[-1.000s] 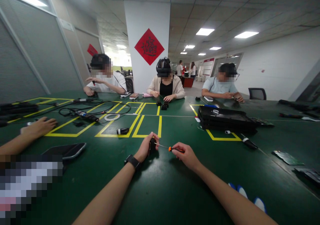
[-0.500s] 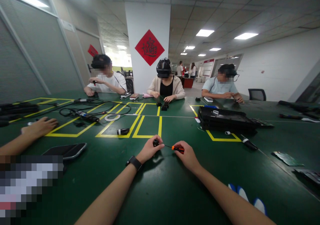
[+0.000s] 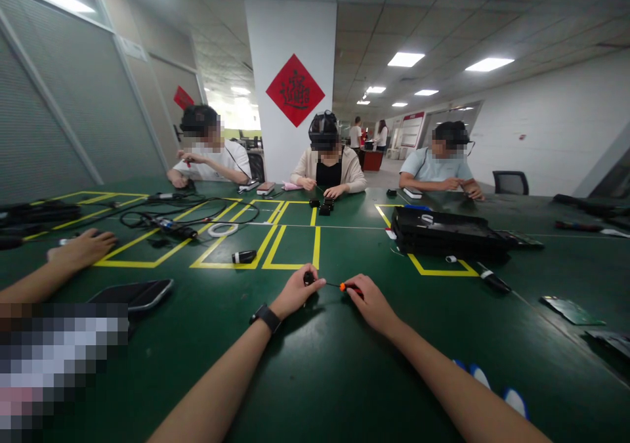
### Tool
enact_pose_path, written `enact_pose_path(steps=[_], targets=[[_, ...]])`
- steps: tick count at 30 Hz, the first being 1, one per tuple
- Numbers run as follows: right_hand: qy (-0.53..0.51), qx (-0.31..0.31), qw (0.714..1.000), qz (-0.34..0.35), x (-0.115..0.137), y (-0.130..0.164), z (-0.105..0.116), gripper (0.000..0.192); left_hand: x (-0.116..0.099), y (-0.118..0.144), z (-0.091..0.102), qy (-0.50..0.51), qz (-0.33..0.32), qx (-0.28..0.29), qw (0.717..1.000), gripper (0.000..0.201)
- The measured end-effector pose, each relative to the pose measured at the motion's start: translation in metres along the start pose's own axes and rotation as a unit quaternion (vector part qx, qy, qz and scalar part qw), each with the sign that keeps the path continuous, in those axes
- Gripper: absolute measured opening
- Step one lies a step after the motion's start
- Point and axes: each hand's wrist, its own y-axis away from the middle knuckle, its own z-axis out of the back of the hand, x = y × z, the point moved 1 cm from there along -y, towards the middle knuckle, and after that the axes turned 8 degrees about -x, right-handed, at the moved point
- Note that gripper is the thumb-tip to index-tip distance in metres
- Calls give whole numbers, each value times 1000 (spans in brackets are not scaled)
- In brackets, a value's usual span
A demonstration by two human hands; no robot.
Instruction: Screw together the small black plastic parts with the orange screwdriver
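Head view: bare green surface (image 3: 315,364) nearer us than the yellow tape (image 3: 290,267); left hand (image 3: 295,292) pinches black part (image 3: 308,277), right hand (image 3: 371,305) grips screwdriver (image 3: 344,287).

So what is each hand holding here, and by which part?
Left hand: small black part, at the fingertips. Right hand: screwdriver, by its orange handle.

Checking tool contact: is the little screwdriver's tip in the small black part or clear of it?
In, it seems: the screwdriver, held by the right hand, runs its thin shaft to the small black part that the left hand holds.
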Motion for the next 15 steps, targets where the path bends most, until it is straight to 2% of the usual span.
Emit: enact_pose_path(steps=[6, 12, 15], targets=[[-5, -2, 1000, -12, 3, 0, 1, 15, -5, 1, 0, 15, 6, 10, 1000, 23], [10, 9, 1000, -15, 0, -2, 1, 26, -5, 1, 0, 23, 6, 1, 1000, 21], [15, 3, 1000, -10, 0, -1, 0, 21, -4, 0, 1, 26, 3, 1, 1000, 20]])
